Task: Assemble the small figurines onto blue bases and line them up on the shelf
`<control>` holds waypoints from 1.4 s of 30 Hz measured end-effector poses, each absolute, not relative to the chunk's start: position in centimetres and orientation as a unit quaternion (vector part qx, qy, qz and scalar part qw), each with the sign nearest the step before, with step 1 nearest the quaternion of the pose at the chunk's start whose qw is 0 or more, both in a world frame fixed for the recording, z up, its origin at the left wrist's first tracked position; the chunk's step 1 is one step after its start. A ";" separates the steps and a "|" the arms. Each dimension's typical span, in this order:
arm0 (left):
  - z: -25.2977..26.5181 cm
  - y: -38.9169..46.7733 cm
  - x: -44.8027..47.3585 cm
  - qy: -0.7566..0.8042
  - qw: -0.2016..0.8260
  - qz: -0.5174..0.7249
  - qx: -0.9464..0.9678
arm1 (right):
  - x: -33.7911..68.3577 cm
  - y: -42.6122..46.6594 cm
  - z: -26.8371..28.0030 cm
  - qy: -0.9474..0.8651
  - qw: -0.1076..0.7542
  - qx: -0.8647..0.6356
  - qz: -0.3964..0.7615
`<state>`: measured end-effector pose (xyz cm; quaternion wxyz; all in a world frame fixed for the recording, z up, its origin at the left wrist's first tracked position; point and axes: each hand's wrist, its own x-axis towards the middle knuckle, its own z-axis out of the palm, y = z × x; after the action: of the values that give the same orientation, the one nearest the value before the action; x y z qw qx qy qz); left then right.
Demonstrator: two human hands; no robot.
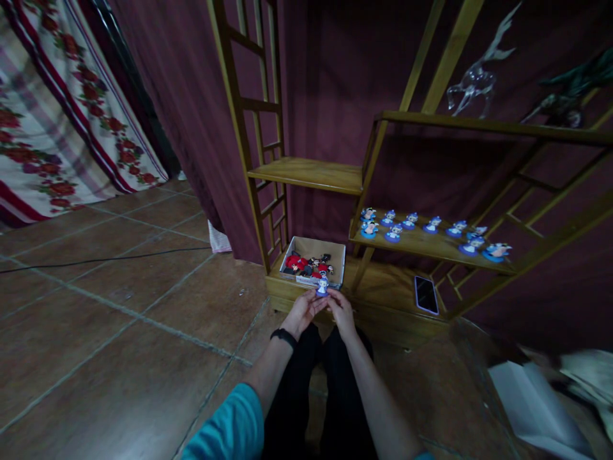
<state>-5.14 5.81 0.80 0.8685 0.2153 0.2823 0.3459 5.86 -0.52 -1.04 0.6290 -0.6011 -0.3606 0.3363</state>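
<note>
A small purple-and-white figurine (322,287) on a round base is held upright between my two hands, in front of the box. My left hand (305,311) is closed on its base from the left, and a dark band circles that wrist. From the right, the fingers of my right hand (341,309) pinch the same base. Just beyond them, an open cardboard box (339,257) holds several red-and-black figurines (297,262). Several more purple-and-white figurines (393,234) stand on the shelf to the right, with a few blue-based ones (368,230) at its ends.
The wooden display stand (306,174) rises in front of me. A phone (426,295) lies on its lowest board. A clear glass deer (474,83) and a dark green ornament (569,96) stand on the upper right shelf. A white box (536,409) lies on the floor at right.
</note>
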 end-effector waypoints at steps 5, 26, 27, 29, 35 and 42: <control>0.6 5.9 -5.1 0.292 0.868 0.348 0.200 | 5.8 -0.6 -0.6 -0.364 0.629 -0.596 0.343; 0.4 6.1 -5.0 0.272 0.870 0.353 0.210 | 5.6 -0.8 -0.2 -0.365 0.624 -0.603 0.337; 0.4 6.1 -5.0 0.272 0.871 0.352 0.209 | 5.6 -0.8 -0.2 -0.364 0.624 -0.602 0.339; 0.4 6.1 -5.0 0.276 0.870 0.352 0.209 | 5.6 -0.8 -0.1 -0.362 0.625 -0.603 0.340; 0.6 6.0 -5.0 0.283 0.866 0.355 0.209 | 5.5 -1.0 0.2 -0.360 0.626 -0.602 0.341; 0.6 5.9 -5.1 0.272 0.865 0.362 0.218 | 5.6 -0.8 -0.2 -0.353 0.628 -0.604 0.340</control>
<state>-5.10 5.86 0.61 0.8647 0.2180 0.2718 0.3617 5.65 -0.79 -0.16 0.6277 -0.6045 -0.3533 0.3403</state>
